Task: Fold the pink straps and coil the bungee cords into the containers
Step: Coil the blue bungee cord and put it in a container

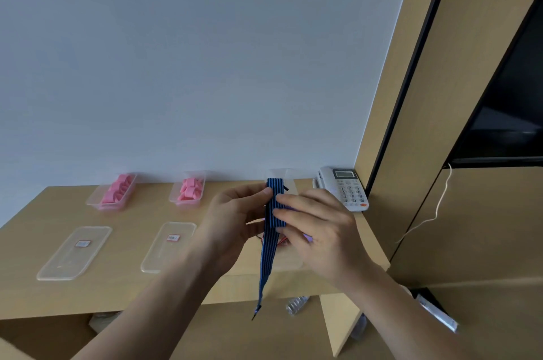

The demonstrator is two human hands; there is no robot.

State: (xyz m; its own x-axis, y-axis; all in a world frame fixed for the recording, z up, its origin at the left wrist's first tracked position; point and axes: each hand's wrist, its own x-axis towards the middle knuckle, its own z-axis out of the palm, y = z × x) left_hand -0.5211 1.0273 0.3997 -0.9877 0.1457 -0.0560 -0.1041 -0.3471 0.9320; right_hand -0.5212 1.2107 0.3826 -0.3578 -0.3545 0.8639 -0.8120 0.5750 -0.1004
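Above the desk I hold a flat blue bungee cord with black stripes (273, 206), partly folded into a short stack. My left hand (235, 218) pinches the stack's upper left edge with its thumb. My right hand (317, 224) grips the stack from the right, fingers laid across its front. The cord's loose tail (266, 271) hangs down below the desk edge, ending in a dark tip. At the back stand two clear containers of folded pink straps (116, 190) (190, 189). A third clear container (289, 180) sits behind the cord, its contents hidden.
Two clear lids with red-and-white labels (75, 252) (169, 246) lie on the wooden desk (132, 289). A white telephone (345, 187) stands at the back right beside a wooden cabinet (470, 212). A white cable (435, 212) hangs on the cabinet.
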